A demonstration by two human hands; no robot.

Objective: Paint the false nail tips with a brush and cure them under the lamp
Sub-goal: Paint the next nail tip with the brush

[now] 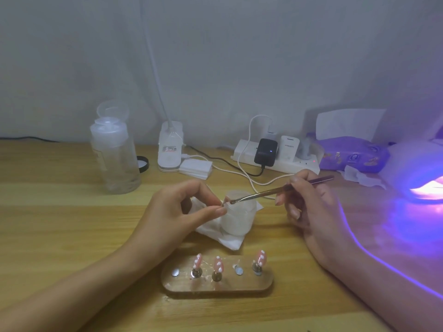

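3 nail tips (218, 264) showing pink with white dots; lamp (419, 168) glowing purple; tissue pack (354, 155) looking purple; charger (265, 152) showing black.

The desk (60, 212) shows pale wood grain with a smooth finish. The nail stand (217, 287) is darker glossy wood set with metal discs (175, 272). The pink nail tips (218, 264) gleam. The brush (263, 193) has a shiny metal handle; the bottle (115, 159) is clear plastic.
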